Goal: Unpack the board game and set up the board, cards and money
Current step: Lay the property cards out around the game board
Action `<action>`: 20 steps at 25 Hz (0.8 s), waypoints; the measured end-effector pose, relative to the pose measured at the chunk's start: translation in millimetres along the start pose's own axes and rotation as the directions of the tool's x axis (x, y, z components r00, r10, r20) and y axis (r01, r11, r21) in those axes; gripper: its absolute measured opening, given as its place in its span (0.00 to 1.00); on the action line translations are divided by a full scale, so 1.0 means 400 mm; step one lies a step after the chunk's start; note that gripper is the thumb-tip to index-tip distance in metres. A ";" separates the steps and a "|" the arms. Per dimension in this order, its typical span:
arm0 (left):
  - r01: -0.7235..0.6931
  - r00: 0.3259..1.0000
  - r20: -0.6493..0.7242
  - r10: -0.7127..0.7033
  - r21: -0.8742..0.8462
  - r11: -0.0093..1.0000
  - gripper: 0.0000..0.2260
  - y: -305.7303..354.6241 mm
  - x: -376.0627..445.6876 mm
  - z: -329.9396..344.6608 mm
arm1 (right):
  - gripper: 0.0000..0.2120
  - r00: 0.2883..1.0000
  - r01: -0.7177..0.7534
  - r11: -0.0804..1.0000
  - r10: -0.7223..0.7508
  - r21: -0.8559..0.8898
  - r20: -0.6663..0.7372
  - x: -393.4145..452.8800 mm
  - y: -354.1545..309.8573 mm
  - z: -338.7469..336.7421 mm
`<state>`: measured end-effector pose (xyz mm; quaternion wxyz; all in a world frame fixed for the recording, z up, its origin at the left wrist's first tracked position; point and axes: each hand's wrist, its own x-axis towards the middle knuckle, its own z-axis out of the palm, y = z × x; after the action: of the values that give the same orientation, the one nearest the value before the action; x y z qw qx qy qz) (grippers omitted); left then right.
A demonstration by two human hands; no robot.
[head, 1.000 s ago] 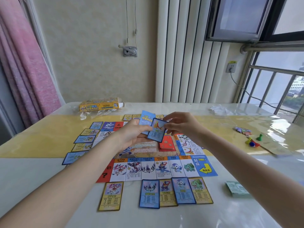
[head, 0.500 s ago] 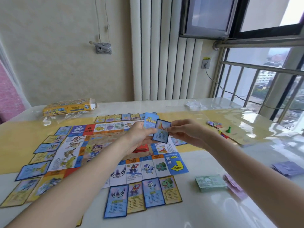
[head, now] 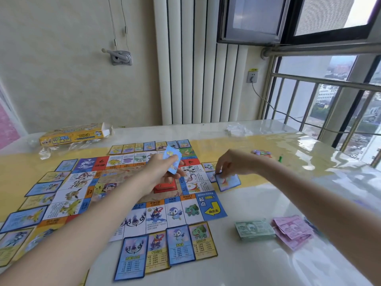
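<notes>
The right hand (head: 231, 164) pinches a blue card (head: 227, 182) and lays it just beside the board (head: 132, 203), likely to match the square there. The left hand (head: 162, 172) grips the leftover cards (head: 172, 162) above the board, ready for more.

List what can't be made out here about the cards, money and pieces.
- Card stack, head view: faces hidden, backs toward the camera, gripped by the left hand.
- Blue card under the right hand: print blurred.
- Red pile mid-board: mostly covered by the left hand.
- Pink notes: right forearm hides their far side.
- Game pieces: too small to count.
</notes>
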<state>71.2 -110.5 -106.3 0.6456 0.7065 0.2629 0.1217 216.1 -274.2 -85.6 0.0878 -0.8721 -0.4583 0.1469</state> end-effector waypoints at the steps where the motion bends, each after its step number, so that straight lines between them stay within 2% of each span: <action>1: 0.003 1.000 0.008 -0.003 0.000 1.000 0.11 -0.001 -0.003 0.003 | 0.08 1.000 -0.005 0.999 0.005 0.043 -0.004 0.006 -0.004 0.020; 3: -0.001 1.000 0.026 0.001 -0.007 1.000 0.11 0.002 -0.007 0.011 | 0.07 0.998 -0.037 0.995 0.042 0.090 -0.051 0.021 0.000 0.050; 6: -0.005 0.998 0.057 0.004 0.011 1.000 0.11 0.000 -0.011 0.024 | 0.09 0.992 -0.063 0.996 0.069 0.061 -0.103 0.025 0.006 0.073; 11: -0.025 0.999 0.035 0.024 0.009 1.000 0.12 -0.006 -0.003 0.028 | 0.10 0.979 0.009 0.999 0.000 0.045 -0.206 0.023 0.017 0.068; 15: -0.042 0.999 -0.002 0.042 -0.020 0.999 0.12 -0.003 0.007 0.011 | 0.13 0.991 0.047 0.996 -0.055 -0.073 -0.118 0.024 0.052 0.076; 20: -0.024 1.000 -0.007 0.024 -0.019 1.000 0.12 -0.015 0.014 0.014 | 0.15 0.994 0.020 1.000 -0.023 -0.023 -0.109 0.034 0.071 0.090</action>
<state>77.6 -112.2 -114.0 0.6499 0.7032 0.2552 0.1343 233.3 -278.6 -130.1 0.1047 -0.8748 -0.4638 0.0928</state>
